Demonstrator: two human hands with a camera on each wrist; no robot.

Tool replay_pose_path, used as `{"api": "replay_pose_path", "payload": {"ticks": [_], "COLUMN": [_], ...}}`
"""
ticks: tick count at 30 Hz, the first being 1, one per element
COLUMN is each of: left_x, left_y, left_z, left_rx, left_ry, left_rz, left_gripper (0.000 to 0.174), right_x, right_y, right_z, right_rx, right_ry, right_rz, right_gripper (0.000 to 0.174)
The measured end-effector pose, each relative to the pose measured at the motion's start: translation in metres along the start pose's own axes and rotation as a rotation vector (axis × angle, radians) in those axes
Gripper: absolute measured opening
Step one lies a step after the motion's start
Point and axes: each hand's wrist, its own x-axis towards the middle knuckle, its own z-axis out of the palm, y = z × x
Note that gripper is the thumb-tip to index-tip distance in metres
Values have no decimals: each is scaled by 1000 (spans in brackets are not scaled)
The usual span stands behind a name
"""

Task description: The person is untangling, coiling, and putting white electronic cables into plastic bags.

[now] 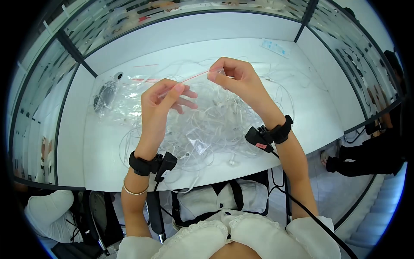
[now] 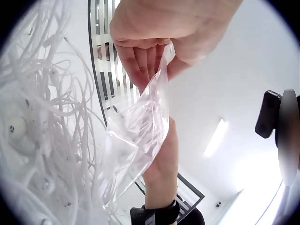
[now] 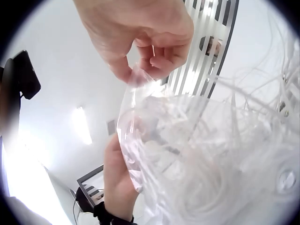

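Left hand [image 1: 166, 101] and right hand [image 1: 235, 77] raised — fingers pinched, wrists apart.

Cable tangle [image 1: 215, 125] sits mid-table [image 1: 319, 116], bag [image 1: 196, 93] above it between left hand [image 1: 166, 101] and right hand [image 1: 235, 75], filled bag [image 1: 105, 95] off left, packet [image 1: 276, 47] back right.

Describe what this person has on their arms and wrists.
White puffed sleeves end above bare forearms. A black left wrist strap and black right wrist strap each carry a small black camera; the right camera has a red label and a black cable. A thin bangle circles the left forearm.
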Motion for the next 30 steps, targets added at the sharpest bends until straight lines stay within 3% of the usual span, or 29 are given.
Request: {"api": "replay_pose_path", "payload": {"ticks": [7, 11, 22, 30], "left_x": [-3, -4, -2, -3], "left_y": [-4, -6, -12, -13], "left_z": [1, 1, -1, -2], "left_rx": [22, 26, -91, 10], "left_ry": [-19, 16, 29, 59], "left_rz": [48, 106, 50, 93], "left_gripper": [17, 16, 21, 22], "right_x": [-6, -9, -9, -8], "right_y": [10, 0, 4, 7], "right_z": [8, 7, -2, 4], "right_rx": [123, 90, 210, 94], "right_ry": [9, 10, 25, 50], "right_rz": [-92, 21, -59, -19], "right_gripper": [16, 16, 14, 18]}}
